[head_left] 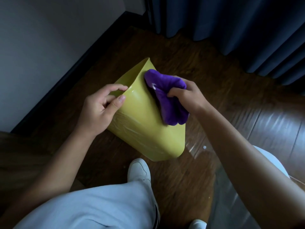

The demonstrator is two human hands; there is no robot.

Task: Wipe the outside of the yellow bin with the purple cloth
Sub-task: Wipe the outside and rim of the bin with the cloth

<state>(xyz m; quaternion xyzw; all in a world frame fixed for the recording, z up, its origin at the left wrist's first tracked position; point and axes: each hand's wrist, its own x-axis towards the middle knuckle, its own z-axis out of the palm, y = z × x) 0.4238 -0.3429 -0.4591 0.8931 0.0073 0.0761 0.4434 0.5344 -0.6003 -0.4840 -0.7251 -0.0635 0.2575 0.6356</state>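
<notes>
Dark wood floor [206,76] holds the tipped yellow bin [145,126]; left hand [100,108] pinches its rim at nine o'clock, right hand [186,95] presses the purple cloth [166,96] at two o'clock. Wiping looks midway.

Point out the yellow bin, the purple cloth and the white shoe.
yellow bin [145,129]: head view, on its outer side wall.
purple cloth [166,96]: head view, on the bunched middle fold.
white shoe [139,169]: head view, on the toe top.
</notes>
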